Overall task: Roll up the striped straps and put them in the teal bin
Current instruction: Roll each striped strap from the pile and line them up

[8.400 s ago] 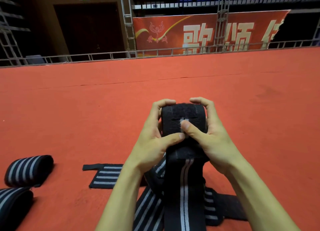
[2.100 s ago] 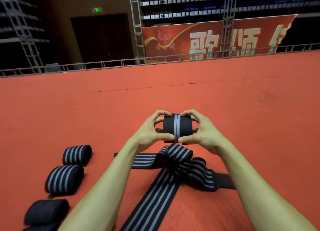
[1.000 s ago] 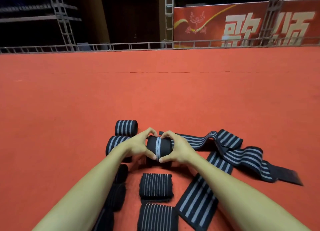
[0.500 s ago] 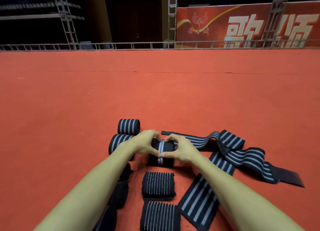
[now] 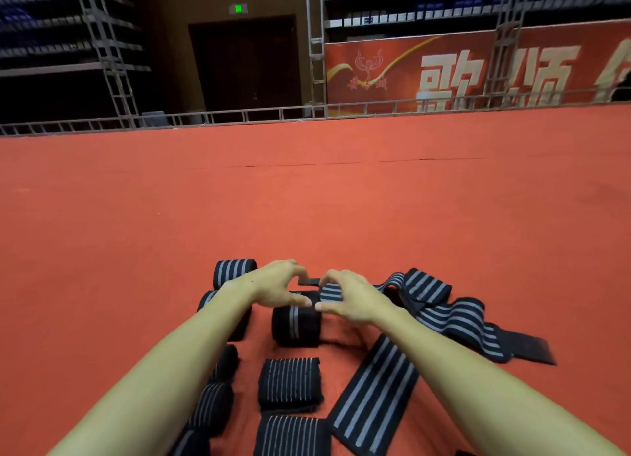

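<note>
Rolled strap (image 5: 296, 322) lies fully wound on the red floor (image 5: 307, 199), apart from the finished rolls (image 5: 235, 273) that stand left of it and nearer the person than it. The left grip (image 5: 276, 286) and right grip (image 5: 348, 298) hover just beyond the rolled strap. Their fingers are loosely curved and their thumb tips are at its top edge. Both grips appear released, with nothing seen grasped in either.

Step in hand, as judged: this roll is being set down with the others, so rolling of this piece is done. The teal bin is not in view, so no strap can be confirmed as binned.

Next move, as judged: take up the loose strap (image 5: 454, 319), which trails to the right of the rolled strap with one end just beyond it, under the right grip. This calls for finding that end, pinching it flat and winding it tight so that the stripes stay square. A flat striped length (image 5: 372, 394) lies right of the rolled strap and nearer the person; whether it is the same piece cannot be told.

Change noted: half a second ago both grips clasped the rolled strap from either side, and now they are off it. About two seconds ago it was held up off the floor.
</note>
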The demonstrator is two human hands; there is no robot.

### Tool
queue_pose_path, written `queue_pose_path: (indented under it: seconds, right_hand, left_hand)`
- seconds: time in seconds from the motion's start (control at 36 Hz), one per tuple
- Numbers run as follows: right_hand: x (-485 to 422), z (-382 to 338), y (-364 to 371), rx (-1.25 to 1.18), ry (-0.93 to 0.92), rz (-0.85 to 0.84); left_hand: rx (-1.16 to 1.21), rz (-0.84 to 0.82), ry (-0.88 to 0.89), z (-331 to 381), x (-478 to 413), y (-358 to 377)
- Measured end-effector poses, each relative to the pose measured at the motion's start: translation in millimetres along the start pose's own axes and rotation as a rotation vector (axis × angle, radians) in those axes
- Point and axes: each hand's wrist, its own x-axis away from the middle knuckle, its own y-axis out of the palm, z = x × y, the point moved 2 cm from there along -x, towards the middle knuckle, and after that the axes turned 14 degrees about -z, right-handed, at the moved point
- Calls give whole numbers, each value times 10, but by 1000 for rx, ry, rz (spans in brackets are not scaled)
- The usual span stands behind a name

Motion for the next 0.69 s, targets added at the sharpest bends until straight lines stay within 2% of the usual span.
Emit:
queue_pose_path:
  seconds: [0.22,0.42,0.69]
  right_hand:
    - [636,522,-614,100,178,102]
    - [1144,1143,-837,139,322,150]
    - [1310,1585,-722,78,381,90]
  left_hand:
    - [-63,12,148,703,-554,-147]
    - [-89,-6,272,1297,-1208,-134]
    - [-156,-132,273,1507,-1717,77]
